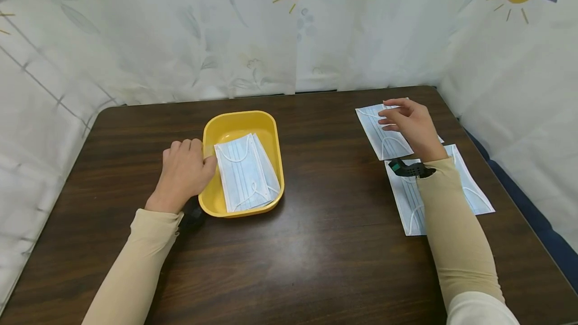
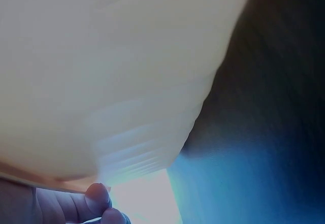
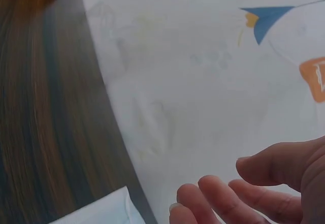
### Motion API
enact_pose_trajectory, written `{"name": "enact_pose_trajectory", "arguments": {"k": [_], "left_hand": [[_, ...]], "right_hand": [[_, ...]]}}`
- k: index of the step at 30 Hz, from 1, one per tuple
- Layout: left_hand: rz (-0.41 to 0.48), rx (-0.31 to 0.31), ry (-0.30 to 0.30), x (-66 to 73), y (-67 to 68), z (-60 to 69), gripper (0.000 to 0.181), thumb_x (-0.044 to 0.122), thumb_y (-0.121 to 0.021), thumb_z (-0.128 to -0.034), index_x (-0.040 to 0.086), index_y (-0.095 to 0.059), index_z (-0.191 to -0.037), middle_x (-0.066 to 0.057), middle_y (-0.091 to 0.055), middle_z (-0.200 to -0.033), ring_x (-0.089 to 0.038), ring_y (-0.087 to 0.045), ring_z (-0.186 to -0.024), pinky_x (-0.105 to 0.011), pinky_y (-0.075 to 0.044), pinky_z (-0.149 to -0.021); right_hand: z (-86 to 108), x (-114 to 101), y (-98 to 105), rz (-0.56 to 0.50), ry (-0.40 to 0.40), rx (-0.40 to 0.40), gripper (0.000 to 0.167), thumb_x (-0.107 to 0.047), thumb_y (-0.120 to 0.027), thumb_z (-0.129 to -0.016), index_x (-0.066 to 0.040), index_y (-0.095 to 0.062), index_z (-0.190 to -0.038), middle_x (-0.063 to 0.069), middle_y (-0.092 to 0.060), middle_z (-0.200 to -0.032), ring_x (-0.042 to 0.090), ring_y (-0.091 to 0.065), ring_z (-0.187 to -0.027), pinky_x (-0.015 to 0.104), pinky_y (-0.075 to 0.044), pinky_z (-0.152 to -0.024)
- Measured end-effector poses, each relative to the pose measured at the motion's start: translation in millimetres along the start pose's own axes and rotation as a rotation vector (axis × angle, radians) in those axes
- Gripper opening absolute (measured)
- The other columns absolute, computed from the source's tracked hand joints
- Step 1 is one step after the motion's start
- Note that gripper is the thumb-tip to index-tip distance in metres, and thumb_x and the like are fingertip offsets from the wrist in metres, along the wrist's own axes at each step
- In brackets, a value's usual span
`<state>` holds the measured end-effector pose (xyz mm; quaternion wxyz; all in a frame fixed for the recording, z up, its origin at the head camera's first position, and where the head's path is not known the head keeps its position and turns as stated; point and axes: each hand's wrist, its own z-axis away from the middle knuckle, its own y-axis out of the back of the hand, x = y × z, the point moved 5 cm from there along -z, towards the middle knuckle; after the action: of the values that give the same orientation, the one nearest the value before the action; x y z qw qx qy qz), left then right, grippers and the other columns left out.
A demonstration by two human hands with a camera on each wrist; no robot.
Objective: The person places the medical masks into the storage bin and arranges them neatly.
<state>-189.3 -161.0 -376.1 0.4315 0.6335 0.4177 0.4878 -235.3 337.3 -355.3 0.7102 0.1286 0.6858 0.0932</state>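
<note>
On the left of the table a yellow tray (image 1: pixel 238 123) holds a small pile of light blue face masks (image 1: pixel 244 172). My left hand (image 1: pixel 182 172) grips the tray's left rim, thumb on the rim's top. In the left wrist view, fingertips (image 2: pixel 99 196) show at the edge of the tray wall (image 2: pixel 101 82). At the right, my right hand (image 1: pixel 413 127) hovers over a face mask (image 1: pixel 381 132) near the table's back corner. Its thumb and fingers (image 3: pixel 213 196) are apart with nothing between them. More face masks (image 1: pixel 404 199) lie partly hidden under the right forearm.
The dark wooden table (image 1: pixel 316 245) ends at the back against a white patterned curtain (image 1: pixel 158 29). A dark blue surface (image 1: pixel 524 194) shows beyond the right edge. Bare wood lies between the tray and the right-hand masks.
</note>
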Motion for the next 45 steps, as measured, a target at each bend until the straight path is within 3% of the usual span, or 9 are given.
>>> {"name": "enact_pose_trajectory", "arguments": {"k": [7, 12, 19, 24, 28, 34, 40, 45], "left_hand": [[-0.003, 0.02, -0.006, 0.3, 1.7, -0.6, 0.03, 0.023, -0.04, -0.0963, -0.002, -0.05, -0.082, -0.018, -0.047, -0.076, -0.037, -0.041, -0.077, -0.045, -0.03, -0.069], [0.003, 0.017, -0.006, 0.1, 0.5, 0.1, 0.03, 0.023, -0.04, -0.0966, -0.002, -0.05, -0.082, -0.017, -0.047, -0.076, -0.037, -0.04, -0.077, -0.044, -0.03, -0.07], [0.005, 0.006, 0.002, -1.2, -1.0, 0.7, 0.03, 0.023, -0.04, -0.0969, -0.002, -0.05, -0.083, -0.017, -0.047, -0.076, -0.037, -0.04, -0.078, -0.044, -0.03, -0.07], [0.008, -0.003, 0.006, -1.7, -1.1, 0.6, 0.03, 0.023, -0.039, -0.097, -0.002, -0.05, -0.084, -0.017, -0.047, -0.077, -0.037, -0.04, -0.079, -0.045, -0.03, -0.071], [0.013, -0.008, 0.004, -1.4, -0.9, -0.5, 0.031, 0.023, -0.039, -0.0972, -0.003, -0.05, -0.086, -0.018, -0.047, -0.078, -0.037, -0.04, -0.08, -0.046, -0.031, -0.072], [0.012, -0.008, 0.004, -0.8, -0.6, -0.7, 0.031, 0.023, -0.039, -0.0974, -0.003, -0.05, -0.086, -0.018, -0.047, -0.078, -0.037, -0.04, -0.08, -0.046, -0.031, -0.072], [0.017, -0.009, 0.001, -0.8, -0.7, -1.1, 0.03, 0.023, -0.039, -0.0969, -0.003, -0.05, -0.086, -0.018, -0.047, -0.078, -0.038, -0.041, -0.081, -0.046, -0.03, -0.072], [0.014, 0.0, 0.002, -1.0, -1.0, -0.7, 0.029, 0.022, -0.04, -0.0962, -0.002, -0.05, -0.083, -0.017, -0.047, -0.077, -0.036, -0.04, -0.078, -0.044, -0.03, -0.071]], "right_hand": [[-5.1, 13, 14, 0.138, -0.063, 0.034, 0.052, -0.034, -0.063, -0.101, -0.008, -0.053, -0.145, -0.006, -0.07, -0.115, 0.008, -0.074, -0.101, 0.021, -0.059, -0.087], [-8.3, 26, 21, 0.263, -0.115, 0.048, 0.057, -0.042, -0.06, -0.101, -0.011, -0.053, -0.148, 0.01, -0.066, -0.131, 0.019, -0.072, -0.113, 0.024, -0.058, -0.093], [-10.7, 39, 27, 0.303, -0.155, 0.056, 0.057, -0.044, -0.055, -0.102, -0.011, -0.052, -0.149, 0.017, -0.061, -0.135, 0.026, -0.066, -0.114, 0.048, -0.05, -0.109], [-13.0, 48, 31, 0.371, -0.164, 0.059, 0.055, -0.04, -0.056, -0.102, -0.01, -0.054, -0.147, 0.017, -0.062, -0.133, 0.02, -0.067, -0.1, 0.038, -0.049, -0.094], [-15.3, 55, 33, 0.428, -0.171, 0.045, 0.052, -0.037, -0.058, -0.102, -0.01, -0.056, -0.146, 0.018, -0.063, -0.135, 0.018, -0.067, -0.099, 0.031, -0.047, -0.084], [-18.3, 62, 37, 0.49, -0.159, 0.032, 0.047, -0.033, -0.057, -0.102, -0.009, -0.059, -0.142, 0.02, -0.064, -0.137, 0.027, -0.062, -0.114, 0.03, -0.045, -0.083], [-18.9, 62, 38, 0.524, -0.122, 0.056, 0.04, -0.026, -0.064, -0.099, -0.006, -0.064, -0.135, 0.022, -0.067, -0.13, 0.021, -0.058, -0.107, 0.024, -0.045, -0.078], [-20.6, 62, 36, 0.598, -0.11, 0.061, 0.04, -0.024, -0.068, -0.097, -0.004, -0.065, -0.13, 0.023, -0.069, -0.125, 0.027, -0.062, -0.106, 0.027, -0.045, -0.079]]}}
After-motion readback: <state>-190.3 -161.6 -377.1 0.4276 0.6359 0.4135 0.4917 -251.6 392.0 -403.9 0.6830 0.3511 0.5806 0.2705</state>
